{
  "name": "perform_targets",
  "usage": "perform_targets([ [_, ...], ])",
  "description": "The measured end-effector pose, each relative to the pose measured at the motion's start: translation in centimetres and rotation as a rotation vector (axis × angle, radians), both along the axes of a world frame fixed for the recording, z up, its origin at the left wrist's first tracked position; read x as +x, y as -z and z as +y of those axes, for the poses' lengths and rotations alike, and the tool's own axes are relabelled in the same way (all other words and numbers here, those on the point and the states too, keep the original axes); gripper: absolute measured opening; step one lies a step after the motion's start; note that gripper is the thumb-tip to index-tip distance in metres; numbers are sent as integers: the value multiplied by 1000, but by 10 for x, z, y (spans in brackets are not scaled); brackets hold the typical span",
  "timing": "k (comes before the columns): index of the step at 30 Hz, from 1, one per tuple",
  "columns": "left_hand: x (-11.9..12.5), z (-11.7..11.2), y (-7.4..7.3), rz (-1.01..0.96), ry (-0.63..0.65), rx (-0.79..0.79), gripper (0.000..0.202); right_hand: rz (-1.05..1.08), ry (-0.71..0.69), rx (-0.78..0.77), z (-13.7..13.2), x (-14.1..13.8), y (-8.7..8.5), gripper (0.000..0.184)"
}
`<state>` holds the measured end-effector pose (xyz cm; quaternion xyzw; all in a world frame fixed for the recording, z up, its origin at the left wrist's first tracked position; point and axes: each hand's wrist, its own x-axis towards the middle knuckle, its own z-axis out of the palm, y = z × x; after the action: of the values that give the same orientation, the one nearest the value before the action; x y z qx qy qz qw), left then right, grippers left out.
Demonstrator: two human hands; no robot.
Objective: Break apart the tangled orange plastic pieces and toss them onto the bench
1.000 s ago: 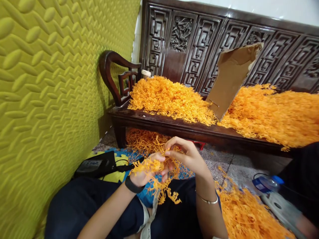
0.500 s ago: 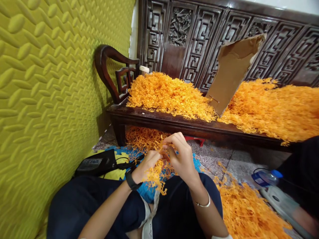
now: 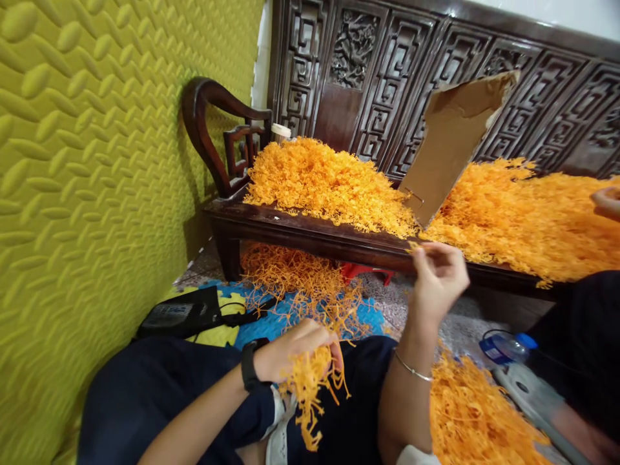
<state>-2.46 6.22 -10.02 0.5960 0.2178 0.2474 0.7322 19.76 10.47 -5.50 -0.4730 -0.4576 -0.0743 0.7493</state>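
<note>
My left hand (image 3: 295,345), with a black band at the wrist, is closed around a bunch of orange plastic strands (image 3: 310,387) that hangs down over my lap. My right hand (image 3: 440,274) is raised near the front edge of the dark wooden bench (image 3: 310,223). Between its thumb and fingertips sits a small orange plastic piece (image 3: 413,247). On the bench behind it lies a heap of orange branching pieces (image 3: 320,181), and a cardboard sheet (image 3: 443,139) stands between this heap and a second orange heap (image 3: 537,213).
Loose orange strands (image 3: 300,278) lie under the bench by a red plastic object (image 3: 368,271). A black bag (image 3: 179,313) rests at left by the yellow foam wall (image 3: 97,194). Another person's hand (image 3: 608,201) is at right. A bottle (image 3: 506,349) lies near an orange floor pile (image 3: 479,413).
My hands have come apart. The right has moved up and right toward the bench with a small piece; the left has lowered with the bunch. Another person's hand has appeared at the right edge.
</note>
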Motion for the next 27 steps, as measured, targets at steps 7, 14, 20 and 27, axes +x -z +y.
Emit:
perform_targets([
  [7, 5, 20, -3, -210, 5, -114, 43, 101, 378, 459, 11, 54, -49, 13],
  [14, -8, 27, -6, -471, -98, -188, 45, 120, -108, -287, 99, 73, 9, 54],
  [20, -12, 30, -11, -659, -226, -119, 37, 171, -570, -384, 43, 4, 29, 18],
  [27, -16, 31, -16, -696, -222, -346, 47, -577, -987, -448, -32, -67, -16, 11],
])
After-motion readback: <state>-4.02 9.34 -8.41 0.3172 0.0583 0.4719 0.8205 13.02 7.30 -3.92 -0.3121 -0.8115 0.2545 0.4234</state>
